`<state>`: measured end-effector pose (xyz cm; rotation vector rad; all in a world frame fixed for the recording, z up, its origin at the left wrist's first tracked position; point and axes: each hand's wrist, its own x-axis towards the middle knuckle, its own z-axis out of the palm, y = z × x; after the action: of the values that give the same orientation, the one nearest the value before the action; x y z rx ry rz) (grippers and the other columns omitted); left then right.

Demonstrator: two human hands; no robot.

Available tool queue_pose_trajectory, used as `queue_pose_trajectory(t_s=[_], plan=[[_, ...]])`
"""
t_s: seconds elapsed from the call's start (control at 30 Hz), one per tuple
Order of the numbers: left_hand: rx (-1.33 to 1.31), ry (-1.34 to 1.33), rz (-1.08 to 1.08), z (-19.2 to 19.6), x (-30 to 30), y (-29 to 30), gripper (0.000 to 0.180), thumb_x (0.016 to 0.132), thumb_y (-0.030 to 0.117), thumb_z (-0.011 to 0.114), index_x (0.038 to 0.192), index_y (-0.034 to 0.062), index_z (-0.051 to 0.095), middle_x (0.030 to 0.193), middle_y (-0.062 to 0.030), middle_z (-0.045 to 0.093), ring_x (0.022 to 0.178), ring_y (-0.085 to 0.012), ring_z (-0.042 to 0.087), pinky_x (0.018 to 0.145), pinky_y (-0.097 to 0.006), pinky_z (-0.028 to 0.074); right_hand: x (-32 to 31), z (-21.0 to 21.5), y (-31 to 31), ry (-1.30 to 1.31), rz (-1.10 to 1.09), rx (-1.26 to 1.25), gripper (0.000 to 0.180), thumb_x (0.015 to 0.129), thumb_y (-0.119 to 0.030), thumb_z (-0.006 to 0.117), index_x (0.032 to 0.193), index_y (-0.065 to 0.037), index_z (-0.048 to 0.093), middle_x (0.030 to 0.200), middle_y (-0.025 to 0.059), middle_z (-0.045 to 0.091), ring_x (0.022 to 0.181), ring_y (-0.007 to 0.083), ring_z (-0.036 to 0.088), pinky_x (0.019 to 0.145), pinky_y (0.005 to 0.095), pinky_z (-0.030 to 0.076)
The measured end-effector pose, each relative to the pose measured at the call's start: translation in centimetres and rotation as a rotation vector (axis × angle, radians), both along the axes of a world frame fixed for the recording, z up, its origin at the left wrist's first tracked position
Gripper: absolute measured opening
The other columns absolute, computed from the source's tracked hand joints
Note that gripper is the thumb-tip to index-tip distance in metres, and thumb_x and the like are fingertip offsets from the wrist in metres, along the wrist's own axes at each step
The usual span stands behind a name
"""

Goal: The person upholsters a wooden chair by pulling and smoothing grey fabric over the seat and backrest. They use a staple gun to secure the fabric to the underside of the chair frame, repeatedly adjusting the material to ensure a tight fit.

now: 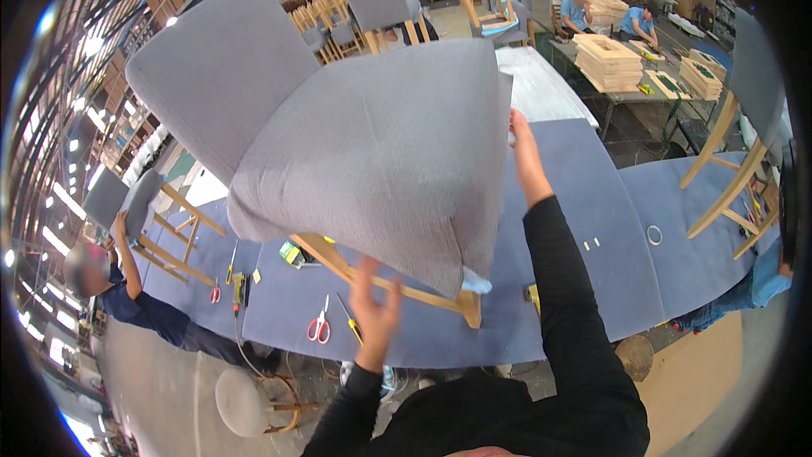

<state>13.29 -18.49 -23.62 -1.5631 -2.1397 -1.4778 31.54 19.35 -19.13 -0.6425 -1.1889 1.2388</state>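
Note:
A grey upholstered chair (pixel 364 135) with wooden legs stands tilted on the table in front of me, its backrest at the upper left. My right hand (pixel 526 156) is against the right side of the seat, fingers closed at its edge and partly hidden. My left hand (pixel 375 313) is raised below the front of the seat, near a wooden rail (pixel 414 292). Its thumb and fingers are apart and somewhat blurred, with nothing seen in them. A bit of light blue material (pixel 476 284) shows under the seat's front corner.
Red-handled scissors (pixel 320 328), a yellow screwdriver (pixel 353 330) and a corded tool (pixel 240 290) lie on the blue-covered table (pixel 584 203). A co-worker (pixel 135 288) at the left handles another chair. A chair (pixel 744 118) stands at the right. Behind are stacked wooden frames (pixel 607 63).

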Motion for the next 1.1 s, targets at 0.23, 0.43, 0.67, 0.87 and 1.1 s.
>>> queue_pose_trajectory(t_s=[0.23, 0.43, 0.67, 0.87, 1.1], plan=[[0.143, -0.208, -0.347, -1.5, 14.3, -0.6, 0.079, 0.078, 0.018, 0.086, 0.143, -0.0047, 0.048, 0.134, -0.0272, 0.059, 0.124, -0.0421, 0.059, 0.103, -0.047, 0.047, -1.2, -4.9, 8.6, 0.063, 0.35, -0.228, 0.061, 0.107, -0.046, 0.044, 0.146, 0.001, 0.051, 0.143, 0.0124, 0.057, 0.128, 0.0217, 0.054, 0.107, 0.0371, 0.041], [0.005, 0.044, -0.365, -4.9, 10.2, -2.2, 0.019, 0.076, 0.017, 0.084, 0.079, 0.0042, 0.071, 0.073, -0.0051, 0.068, 0.066, -0.0235, 0.068, 0.062, -0.037, 0.054, 3.0, -5.2, -1.4, -0.098, 0.185, 0.082, 0.051, 0.108, -0.042, 0.044, 0.135, -0.001, 0.059, 0.125, 0.0069, 0.064, 0.114, 0.0155, 0.057, 0.099, 0.0316, 0.045], [-0.276, -0.031, -0.285, -3.1, 3.4, -4.7, 0.028, 0.072, 0.021, 0.089, 0.09, 0.0066, 0.073, 0.087, -0.0061, 0.071, 0.082, -0.0269, 0.069, 0.078, -0.041, 0.053, 5.4, -1.9, -9.1, -0.107, -0.133, -0.03, 0.04, 0.11, -0.038, 0.041, 0.11, -0.003, 0.061, 0.098, -0.0002, 0.057, 0.091, 0.01, 0.051, 0.084, 0.0305, 0.044], [-0.165, 0.167, 0.119, -2.5, -7.6, -5.8, 0.035, 0.079, 0.023, 0.082, 0.108, 0.0071, 0.071, 0.106, -0.0094, 0.074, 0.099, -0.029, 0.071, 0.088, -0.038, 0.053, 2.6, -0.8, -19.0, -0.145, -0.223, 0.052, 0.042, 0.11, -0.038, 0.045, 0.123, -0.001, 0.059, 0.112, 0.0025, 0.062, 0.104, 0.0131, 0.056, 0.092, 0.0308, 0.045], [0.167, -0.61, -0.019, -4.3, -12.6, -8.2, 0.042, 0.087, 0.018, 0.072, 0.125, 0.0017, 0.065, 0.117, -0.0096, 0.072, 0.11, -0.0236, 0.068, 0.099, -0.037, 0.047, 1.9, -2.3, -23.2, -0.221, -0.021, 0.018, 0.043, 0.106, -0.033, 0.057, 0.137, -0.004, 0.058, 0.131, 0.0089, 0.063, 0.124, 0.0171, 0.057, 0.103, 0.035, 0.044]])
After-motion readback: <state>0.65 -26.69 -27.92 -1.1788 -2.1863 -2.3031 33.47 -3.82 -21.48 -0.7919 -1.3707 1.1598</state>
